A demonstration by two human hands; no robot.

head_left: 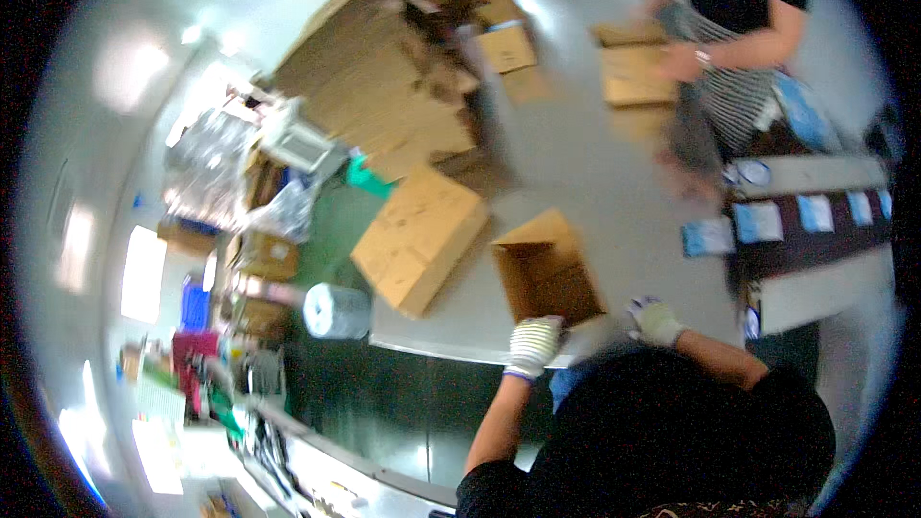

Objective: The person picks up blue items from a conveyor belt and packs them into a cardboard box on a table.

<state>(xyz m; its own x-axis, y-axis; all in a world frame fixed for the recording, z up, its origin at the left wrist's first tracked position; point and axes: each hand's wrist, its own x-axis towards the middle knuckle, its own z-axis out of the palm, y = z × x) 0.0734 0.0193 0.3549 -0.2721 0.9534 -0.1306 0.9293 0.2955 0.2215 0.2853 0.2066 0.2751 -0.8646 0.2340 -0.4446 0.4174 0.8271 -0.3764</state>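
Note:
An open cardboard box [554, 273] stands on the grey table before me, its dark inside showing. My left hand [533, 345], in a striped white glove, closes over the near edge of this box. To the right of the box, apart from it, my gloved right hand [656, 321] is over the table with its fingers spread, somewhat blurred. Nothing shows in it. Left of the open box lies a closed cardboard box [420, 238], tilted at the table's edge.
A large stack of flat cardboard [374, 77] covers the far left. Across the table a co-worker's hands [683, 61] handle another carton [638, 75]. At right, a dark conveyor [791, 221] carries several blue-and-white packs. A roll of wrap [336, 311] stands beyond the table's left edge.

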